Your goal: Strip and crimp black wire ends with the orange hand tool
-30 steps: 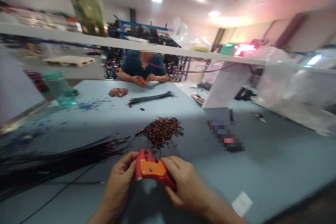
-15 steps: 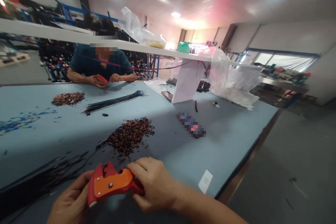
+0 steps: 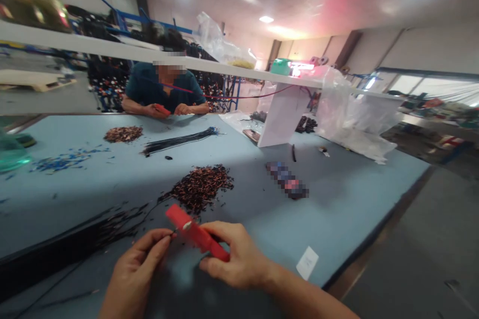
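Seated worker at a blue-topped work table point(image 3: 337, 209), both hands low at the near edge. Right hand point(image 3: 235, 259) is closed around the rear handle of a red wire stripper point(image 3: 194, 233); the tool is raised just above the table, edge-on to the viewer, its head angled up and to the left. Left hand point(image 3: 136, 266) has thumb and fingers pinched together at the head of the tool, at a small pale metal part there; whether a wire is held in the pinch is too small to tell. Just beyond the tool lies a pile of stripped black and copper-coloured wire offcuts point(image 3: 202, 187). To the left of the hands, a long bundle of black wires point(image 3: 63, 244) runs across the table toward its left edge, frayed ends near the pile. A small white label point(image 3: 307, 262) lies flat on the table to the right of the right hand. Farther back: a second bundle of black wires with blue tips point(image 3: 179, 140), a smaller copper-coloured heap point(image 3: 123, 133), scattered blue scraps point(image 3: 63, 160). Across the table a co-worker in a dark teal shirt point(image 3: 149, 90) rests both forearms on the far edge, a red tool in hand. A white shelf point(image 3: 112, 51) spans overhead, clear plastic bags point(image 3: 355, 119) to the right.
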`<state>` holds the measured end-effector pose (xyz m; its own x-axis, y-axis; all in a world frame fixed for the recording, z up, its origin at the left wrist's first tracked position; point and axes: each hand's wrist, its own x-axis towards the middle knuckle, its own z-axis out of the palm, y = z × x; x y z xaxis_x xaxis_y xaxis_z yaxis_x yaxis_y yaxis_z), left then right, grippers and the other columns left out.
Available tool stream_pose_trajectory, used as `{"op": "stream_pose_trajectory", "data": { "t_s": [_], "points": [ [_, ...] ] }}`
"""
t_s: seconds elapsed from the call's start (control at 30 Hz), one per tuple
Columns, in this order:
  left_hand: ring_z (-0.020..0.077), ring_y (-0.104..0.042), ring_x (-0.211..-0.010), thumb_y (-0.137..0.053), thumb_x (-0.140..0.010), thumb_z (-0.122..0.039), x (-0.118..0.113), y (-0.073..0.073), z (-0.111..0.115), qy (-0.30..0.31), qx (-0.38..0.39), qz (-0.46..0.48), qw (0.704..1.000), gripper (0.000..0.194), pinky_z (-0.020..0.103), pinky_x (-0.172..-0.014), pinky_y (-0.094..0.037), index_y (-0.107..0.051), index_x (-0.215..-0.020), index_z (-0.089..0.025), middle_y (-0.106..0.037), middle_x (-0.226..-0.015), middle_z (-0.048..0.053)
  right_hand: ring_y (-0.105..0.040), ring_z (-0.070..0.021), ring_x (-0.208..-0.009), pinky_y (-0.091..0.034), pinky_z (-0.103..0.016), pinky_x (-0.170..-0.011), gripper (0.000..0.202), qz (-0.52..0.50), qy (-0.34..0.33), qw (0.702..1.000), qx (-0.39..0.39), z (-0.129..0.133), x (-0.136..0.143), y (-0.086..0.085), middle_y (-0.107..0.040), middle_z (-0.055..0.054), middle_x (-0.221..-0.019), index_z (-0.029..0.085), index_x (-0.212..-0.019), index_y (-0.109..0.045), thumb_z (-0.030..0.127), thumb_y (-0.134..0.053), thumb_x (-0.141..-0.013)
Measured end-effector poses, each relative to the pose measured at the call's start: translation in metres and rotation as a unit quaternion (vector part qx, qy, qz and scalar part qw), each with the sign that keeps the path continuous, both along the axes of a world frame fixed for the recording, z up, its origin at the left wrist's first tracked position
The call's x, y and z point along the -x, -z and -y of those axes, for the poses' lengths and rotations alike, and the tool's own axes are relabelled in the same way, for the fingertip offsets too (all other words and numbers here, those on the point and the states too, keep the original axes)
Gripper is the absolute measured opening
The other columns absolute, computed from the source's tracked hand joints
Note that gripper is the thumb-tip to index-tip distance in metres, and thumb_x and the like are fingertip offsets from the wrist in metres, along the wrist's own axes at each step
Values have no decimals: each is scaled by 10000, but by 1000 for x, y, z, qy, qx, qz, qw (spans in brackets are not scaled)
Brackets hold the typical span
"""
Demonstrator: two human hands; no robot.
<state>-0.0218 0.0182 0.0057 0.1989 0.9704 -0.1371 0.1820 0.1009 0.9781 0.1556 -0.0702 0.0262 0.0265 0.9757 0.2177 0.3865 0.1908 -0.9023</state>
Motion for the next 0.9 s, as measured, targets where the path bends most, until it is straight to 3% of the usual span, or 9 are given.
{"op": "stream_pose_trajectory", "data": {
  "t_s": [0.1, 0.2, 0.27, 0.4, 0.53, 0.63, 0.8, 0.9],
  "points": [
    [112, -441, -519, -662, -674, -531, -1, 0, 6, 51, -22, 8, 998, 377, 187, -485, -359, -659, -811, -180, -511, -550, -49, -566, -150, -680, -458, -261, -644, 209, -199, -38, 974, 103, 2, -2, 2, -649, -20, -763, 140, -860, -673, 259, -622, -696],
    [110, -431, -517, -607, -746, -467, -3, 0, 12, 60, -50, -5, 997, 298, 193, -494, -347, -633, -779, -172, -501, -567, -44, -642, -167, -720, -491, -279, -681, 288, -419, -47, 890, 172, 1, -5, 7, -686, -63, -858, 121, -952, -659, 262, -649, -701],
    [113, -445, -539, -583, -774, -426, -5, 1, 14, 70, -70, -9, 995, 262, 199, -514, -353, -619, -749, -167, -514, -592, -34, -658, -175, -723, -514, -296, -680, 306, -474, -59, 855, 199, 0, -6, 11, -690, -72, -865, 122, -976, -660, 247, -658, -696],
    [121, -465, -572, -565, -787, -375, -7, 1, 15, 89, -88, -5, 992, 233, 210, -554, -359, -595, -702, -160, -499, -583, -34, -665, -181, -699, -541, -340, -697, 316, -486, -73, 842, 223, 0, -4, 15, -701, -77, -853, 126, -981, -668, 232, -680, -683],
    [116, -434, -542, -556, -781, -365, -9, -1, 17, 86, -74, 5, 994, 237, 214, -533, -334, -580, -669, -158, -457, -547, -46, -664, -189, -719, -535, -336, -696, 307, -463, -70, 852, 234, 4, -3, 17, -702, -82, -863, 136, -966, -673, 247, -691, -681],
    [114, -416, -538, -564, -761, -369, -10, -3, 18, 83, -56, 10, 995, 245, 218, -528, -322, -570, -641, -156, -447, -543, -46, -651, -203, -752, -522, -311, -645, 263, -397, -53, 889, 220, 6, -5, 18, -691, -85, -880, 139, -911, -678, 290, -684, -696],
    [107, -384, -535, -598, -720, -374, -11, -4, 19, 72, -24, 39, 996, 234, 220, -531, -317, -565, -637, -158, -445, -545, -52, -608, -200, -743, -496, -312, -677, 267, -133, -63, 981, 122, 9, -7, 9, -657, -58, -808, 140, -916, -666, 363, -614, -779],
    [96, -363, -515, -636, -712, -406, -11, -4, 20, 78, 15, 95, 992, 265, 211, -520, -305, -570, -646, -158, -421, -518, -67, -617, -210, -784, -507, -332, -715, 287, 46, -40, 998, 12, 12, -3, 7, -662, -73, -886, 151, -1066, -611, 247, -544, -804]
  ]
}}
